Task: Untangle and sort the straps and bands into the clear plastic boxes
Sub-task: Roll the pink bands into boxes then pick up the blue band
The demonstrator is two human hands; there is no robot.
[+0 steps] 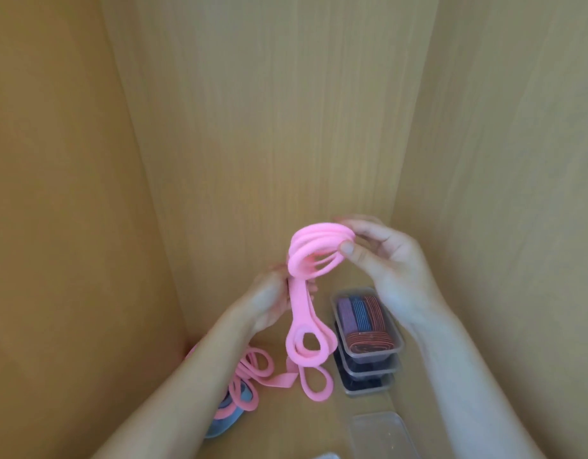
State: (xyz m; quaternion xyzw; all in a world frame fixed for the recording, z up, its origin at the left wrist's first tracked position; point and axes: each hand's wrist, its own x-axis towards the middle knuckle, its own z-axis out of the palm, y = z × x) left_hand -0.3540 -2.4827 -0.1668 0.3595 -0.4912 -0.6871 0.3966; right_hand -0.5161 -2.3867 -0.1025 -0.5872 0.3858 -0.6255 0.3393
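A bundle of pink bands [314, 256] hangs in the air between my hands. My right hand [385, 263] pinches the looped top of the bundle with thumb and fingers. My left hand [272, 296] grips the bundle's narrow middle, and more pink loops dangle below it. A second tangle of pink bands [252, 372] lies on the wooden floor, partly over a blue-grey strap [226, 415] half hidden by my left forearm. A stack of clear plastic boxes [368, 359] stands at the right; the top one holds purple, blue and red bands [360, 313].
Wooden walls close in at the left, back and right. A clear plastic lid or box [382, 432] lies on the floor near the bottom edge, with a white object [325, 456] beside it.
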